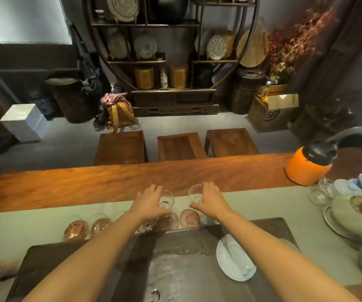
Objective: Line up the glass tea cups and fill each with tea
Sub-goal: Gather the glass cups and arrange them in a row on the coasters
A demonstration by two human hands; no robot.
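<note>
My left hand (148,202) grips a small clear glass tea cup (167,199) above the pale table runner. My right hand (211,198) grips a second glass cup (195,194), a short gap to the right of the first. Both cups look empty. Below the hands lie round pinkish coasters (190,218) with gold rims, side by side. To the left, a glass cup (100,223) stands beside another coaster (75,230) that carries a glass. One more glass (146,226) shows partly under my left wrist.
A dark stone tea tray (175,264) fills the near table, with a white dish (234,258) on its right. An orange kettle (308,165), stemmed glasses (320,192) and ceramic ware (354,216) crowd the right end. Three wooden stools (182,147) stand beyond the table.
</note>
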